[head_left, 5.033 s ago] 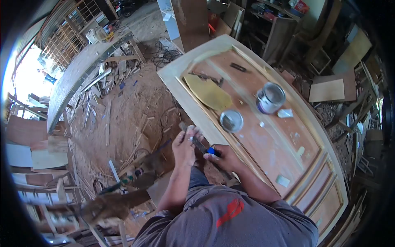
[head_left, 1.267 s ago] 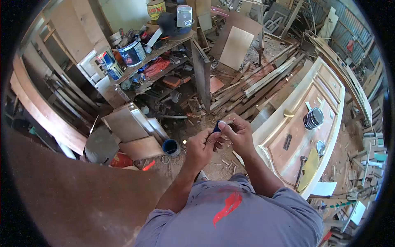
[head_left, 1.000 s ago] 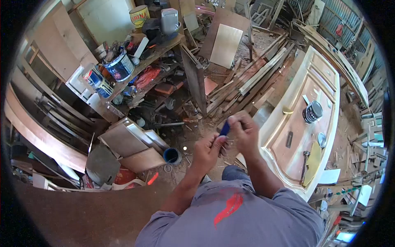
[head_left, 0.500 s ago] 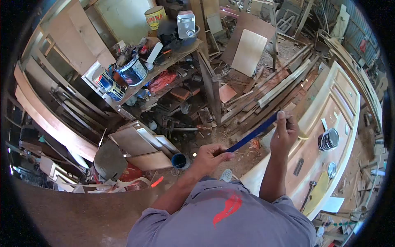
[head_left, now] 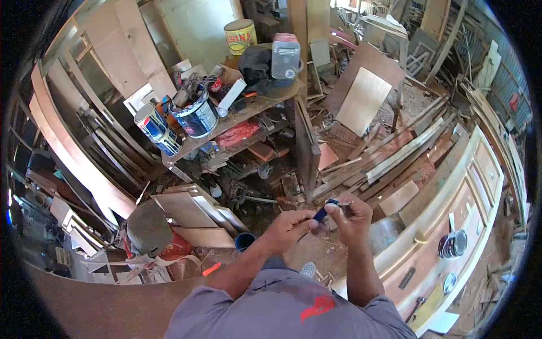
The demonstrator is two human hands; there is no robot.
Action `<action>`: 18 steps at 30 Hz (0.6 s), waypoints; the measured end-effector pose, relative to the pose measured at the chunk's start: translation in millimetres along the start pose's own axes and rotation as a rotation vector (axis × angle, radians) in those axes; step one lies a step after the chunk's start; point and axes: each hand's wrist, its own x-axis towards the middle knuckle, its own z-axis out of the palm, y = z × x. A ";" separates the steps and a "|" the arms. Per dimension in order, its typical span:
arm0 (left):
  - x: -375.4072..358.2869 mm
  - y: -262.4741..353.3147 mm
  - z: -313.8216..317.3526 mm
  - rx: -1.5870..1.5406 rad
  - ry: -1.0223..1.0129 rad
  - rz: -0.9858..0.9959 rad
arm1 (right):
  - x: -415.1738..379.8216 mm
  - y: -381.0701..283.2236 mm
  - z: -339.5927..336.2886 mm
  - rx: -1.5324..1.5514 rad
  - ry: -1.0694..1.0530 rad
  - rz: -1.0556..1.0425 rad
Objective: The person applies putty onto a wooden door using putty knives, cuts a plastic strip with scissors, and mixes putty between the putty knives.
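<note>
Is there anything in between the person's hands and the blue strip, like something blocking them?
No, nothing visible stands in the way. The left hand and the right hand are both on the blue strip, with no other thing showing between them and it.

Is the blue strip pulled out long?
No, just a short bit of the blue strip shows between the left hand and right hand, close together. Folded? I can't tell.

Blue strip [head_left: 321, 214]: formerly drawn out long, now short between left hand [head_left: 289, 231] and right hand [head_left: 353, 220], closer together.
</note>
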 end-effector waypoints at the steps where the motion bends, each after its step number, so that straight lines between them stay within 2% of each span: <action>1: 7.4 -0.7 -12.1 0.021 0.049 0.030 | 14.2 1.3 13.9 0.035 -0.013 -0.003; 5: 34.5 -14.5 -68.6 0.069 0.225 0.112 | 79.0 -2.1 71.2 -0.060 -0.224 -0.078; 6: 39.6 -21.3 -85.3 0.065 0.267 0.121 | 96.0 3.5 88.1 -0.098 -0.268 -0.185; 9: 57.8 -37.5 -142.9 0.099 0.355 0.113 | 138.7 25.6 147.6 -0.143 -0.288 -0.234; 13: 69.0 -31.7 -223.6 0.130 0.383 0.033 | 206.0 27.8 224.3 -0.095 -0.247 -0.125; 17: 73.7 -38.7 -290.6 0.034 0.470 0.027 | 250.7 36.7 299.4 0.060 -0.355 -0.170; 18: 73.1 -24.8 -306.9 0.012 0.478 0.040 | 254.6 39.8 313.9 0.037 -0.417 -0.187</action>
